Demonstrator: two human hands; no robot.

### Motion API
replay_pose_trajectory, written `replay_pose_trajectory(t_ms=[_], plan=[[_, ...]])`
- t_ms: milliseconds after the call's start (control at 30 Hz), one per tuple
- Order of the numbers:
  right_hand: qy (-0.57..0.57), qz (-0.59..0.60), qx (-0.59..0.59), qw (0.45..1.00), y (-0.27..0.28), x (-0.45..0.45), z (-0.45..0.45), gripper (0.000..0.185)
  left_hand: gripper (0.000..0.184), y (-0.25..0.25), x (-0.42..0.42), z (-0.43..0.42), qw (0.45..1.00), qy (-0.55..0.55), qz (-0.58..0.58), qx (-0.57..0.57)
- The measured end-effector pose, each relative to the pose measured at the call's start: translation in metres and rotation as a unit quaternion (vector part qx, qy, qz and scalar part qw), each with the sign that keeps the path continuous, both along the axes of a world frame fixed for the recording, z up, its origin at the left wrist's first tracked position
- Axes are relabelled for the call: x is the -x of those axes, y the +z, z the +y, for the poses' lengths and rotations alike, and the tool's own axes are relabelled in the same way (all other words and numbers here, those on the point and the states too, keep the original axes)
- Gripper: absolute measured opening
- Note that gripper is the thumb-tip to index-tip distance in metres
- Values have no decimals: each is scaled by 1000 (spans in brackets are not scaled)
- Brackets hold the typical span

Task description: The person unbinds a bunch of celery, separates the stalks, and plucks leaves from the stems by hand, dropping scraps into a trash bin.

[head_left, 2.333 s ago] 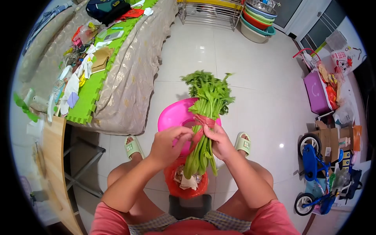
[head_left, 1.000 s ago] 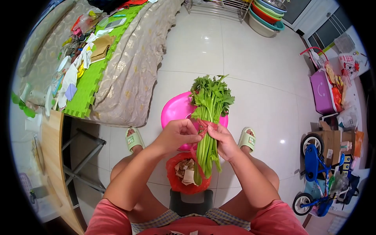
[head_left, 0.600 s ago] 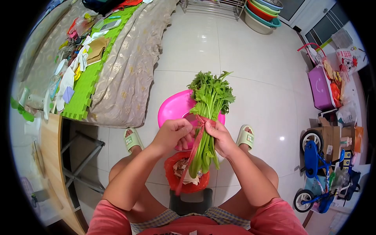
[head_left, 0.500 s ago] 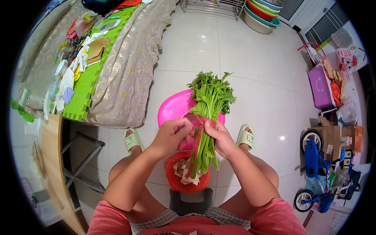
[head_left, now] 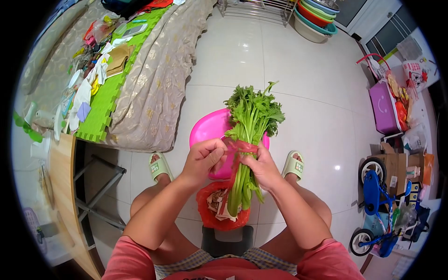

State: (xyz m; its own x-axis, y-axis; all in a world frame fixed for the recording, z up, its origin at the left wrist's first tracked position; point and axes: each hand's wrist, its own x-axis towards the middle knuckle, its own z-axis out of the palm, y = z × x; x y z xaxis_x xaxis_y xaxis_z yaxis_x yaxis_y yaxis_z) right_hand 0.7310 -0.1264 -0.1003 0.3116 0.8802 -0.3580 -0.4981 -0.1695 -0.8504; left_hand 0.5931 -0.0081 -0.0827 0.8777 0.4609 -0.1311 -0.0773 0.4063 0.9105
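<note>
**Celery bunch [head_left: 253, 119] gripped at its bound middle by your right hand [head_left: 267, 171]**

Your right hand is the nearer one: it closes on the bunch from the right, thumb over the stalks just below the red tie [head_left: 246, 147]. The long axis runs away from you, leaves at the far end beyond your grip, stalk ends pointing back toward your lap, angled slightly left. Your left hand [head_left: 202, 161] sits just left of the bunch, apart from the stalks, its fingers pinched on a stretch of the tie that reaches across from the binding. From that pinch, the bunch lies to the right. Beneath it you have the pink basin [head_left: 205, 128] and, nearer you, the red-lined bin [head_left: 202, 205] under the stalk ends.
</note>
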Motion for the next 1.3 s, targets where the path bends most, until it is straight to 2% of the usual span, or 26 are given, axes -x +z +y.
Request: replay_pose_trajectory(t_ms=[33, 100, 233, 300, 433, 500, 533, 600, 733, 800, 900, 1033, 1100, 1133, 1200, 1300], plan=[[-5, 6, -3, 1000, 1, 0, 0, 54, 21, 2, 0, 0, 1000, -1, 0, 0], [-11, -28, -6, 1000, -5, 0, 0, 54, 20, 8, 1, 0, 995, 19, 45, -85], [-60, -101, -27, 993, -22, 2, -1, 47, 14, 1, -6, -2, 995, 39, 68, -54], [-51, -130, -19, 990, -26, 2, -3, 48, 14, 2, -16, -19, 989, 16, 130, -71], [-44, -196, -19, 979, -29, 7, -4, 52, 20, -27, -19, -28, 989, 43, 106, -91], [-39, -212, -7, 976, -29, 7, -3, 54, 20, -32, -18, -23, 969, 37, 101, -222], [-35, -228, 5, 973, -29, 6, -3, 55, 20, -32, -17, -23, 969, 37, 102, -221], [-37, -231, 10, 972, -22, 5, -3, 56, 20, -26, -14, -22, 983, 11, 173, -65], [-56, -238, 4, 970, -18, 7, -1, 56, 18, -17, -18, -29, 981, 25, 193, 11], [-62, -248, 12, 967, -20, 7, -1, 54, 15, -19, -16, -22, 976, -44, 196, 88], [-76, -257, 17, 963, -23, 1, -1, 51, 18, -8, -15, -20, 978, -8, 194, 73], [-111, -284, -1, 952, -18, -5, -1, 47, 21, -3, -14, -18, 979, -43, 190, 57], [-119, -281, 2, 952, -17, -5, -1, 47, 17, -2, -13, -21, 955, -61, 202, 207], [-124, -277, 5, 953, -16, -6, -1, 47, 17, -3, -11, -22, 955, -62, 202, 207], [-128, -289, 12, 949, -13, -11, -1, 47, 18, -5, -6, -24, 916, -63, 130, 374], [-141, -293, 14, 946, -22, -23, -2, 46, 17, 0, -1, -21, 922, -89, 95, 365]])
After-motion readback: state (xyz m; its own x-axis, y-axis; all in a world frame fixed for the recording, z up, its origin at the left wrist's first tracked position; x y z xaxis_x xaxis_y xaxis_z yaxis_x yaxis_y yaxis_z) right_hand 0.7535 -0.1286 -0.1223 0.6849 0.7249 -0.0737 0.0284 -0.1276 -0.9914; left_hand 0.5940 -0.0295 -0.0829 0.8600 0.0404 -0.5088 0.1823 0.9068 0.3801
